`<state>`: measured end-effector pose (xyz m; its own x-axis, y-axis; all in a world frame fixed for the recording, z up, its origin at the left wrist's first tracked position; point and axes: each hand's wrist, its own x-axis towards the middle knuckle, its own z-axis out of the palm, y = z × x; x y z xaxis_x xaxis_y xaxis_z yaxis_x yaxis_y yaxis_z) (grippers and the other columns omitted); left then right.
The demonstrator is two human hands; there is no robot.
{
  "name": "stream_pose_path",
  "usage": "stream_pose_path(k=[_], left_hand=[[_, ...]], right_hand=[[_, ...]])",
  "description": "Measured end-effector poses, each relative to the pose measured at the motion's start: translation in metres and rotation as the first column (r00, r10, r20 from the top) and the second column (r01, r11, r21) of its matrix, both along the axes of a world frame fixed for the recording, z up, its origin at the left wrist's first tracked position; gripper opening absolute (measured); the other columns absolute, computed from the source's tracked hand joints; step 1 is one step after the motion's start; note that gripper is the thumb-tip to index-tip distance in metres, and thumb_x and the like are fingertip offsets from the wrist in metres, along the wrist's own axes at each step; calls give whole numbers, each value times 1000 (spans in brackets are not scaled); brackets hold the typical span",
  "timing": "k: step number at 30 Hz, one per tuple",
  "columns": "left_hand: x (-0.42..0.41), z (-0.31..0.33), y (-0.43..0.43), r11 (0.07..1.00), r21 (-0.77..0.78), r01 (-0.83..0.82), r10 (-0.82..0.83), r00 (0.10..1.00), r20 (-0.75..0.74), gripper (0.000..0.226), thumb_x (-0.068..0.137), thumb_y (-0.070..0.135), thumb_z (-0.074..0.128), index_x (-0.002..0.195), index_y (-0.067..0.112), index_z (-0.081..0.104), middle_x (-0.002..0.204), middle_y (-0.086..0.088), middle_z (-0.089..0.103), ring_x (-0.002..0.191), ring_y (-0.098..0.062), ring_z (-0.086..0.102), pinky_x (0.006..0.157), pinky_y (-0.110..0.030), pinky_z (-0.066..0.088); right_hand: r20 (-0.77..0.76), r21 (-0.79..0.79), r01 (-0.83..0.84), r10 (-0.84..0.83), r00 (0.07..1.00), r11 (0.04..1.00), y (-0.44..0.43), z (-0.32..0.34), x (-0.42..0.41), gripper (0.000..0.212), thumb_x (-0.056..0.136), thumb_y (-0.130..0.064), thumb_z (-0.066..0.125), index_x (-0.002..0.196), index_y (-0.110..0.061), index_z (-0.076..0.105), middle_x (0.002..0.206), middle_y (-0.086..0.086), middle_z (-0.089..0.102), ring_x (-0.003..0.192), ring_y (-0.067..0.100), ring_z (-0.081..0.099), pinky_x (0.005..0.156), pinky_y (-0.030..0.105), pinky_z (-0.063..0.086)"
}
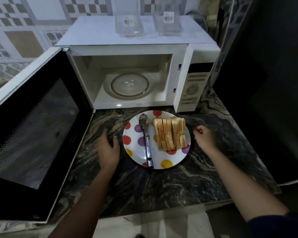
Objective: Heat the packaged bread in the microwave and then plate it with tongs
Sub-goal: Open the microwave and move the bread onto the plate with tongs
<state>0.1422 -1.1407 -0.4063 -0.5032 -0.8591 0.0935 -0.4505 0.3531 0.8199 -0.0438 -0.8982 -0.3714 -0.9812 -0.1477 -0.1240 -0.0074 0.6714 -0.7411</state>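
Now the left hand (108, 148) is spread over the counter (179, 182) at 9 o'clock from the spotty plate (136, 157), fingers a little apart, and the right hand (204, 138) hangs at 3 o'clock with fingers curled in, holding nothing I can see. On the plate the sliced bread (169, 133) sits on the 3 o'clock side and the tongs (145, 141) lie on the 9 o'clock side. At 12 o'clock the microwave (181, 74) stands open with a round glass tray (129, 85) inside.
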Motion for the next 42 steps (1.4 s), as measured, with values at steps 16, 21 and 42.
stream_pose_path(k=[16, 21, 42], left_hand=[[-30, 8, 20, 978, 206, 39, -40, 999, 2, 34, 94, 10, 47, 127, 4, 53, 123, -17, 60, 111, -33, 55, 85, -28, 39], [-33, 6, 26, 943, 331, 30, 27, 986, -166, 35, 94, 4, 43, 128, 3, 53, 123, -14, 60, 113, -30, 56, 89, -25, 40], [17, 48, 47, 871, 490, 27, 219, 873, -437, 36, 93, 0, 47, 128, 2, 56, 112, -12, 64, 96, -19, 56, 88, -33, 46]], right_hand=[[107, -214, 23, 0, 994, 976, -16, -14, 11, 29, 96, -17, 49, 121, -13, 63, 117, 10, 66, 103, 23, 62, 86, 32, 50], [96, -250, 61, -38, 995, 966, -23, -17, 18, 31, 98, -22, 44, 123, -21, 61, 117, 8, 66, 106, 24, 61, 92, 39, 50], [272, -671, 229, -53, 961, 705, -15, 13, 73, 35, 94, -7, 49, 127, -16, 60, 121, 9, 64, 110, 24, 61, 93, 38, 51]])
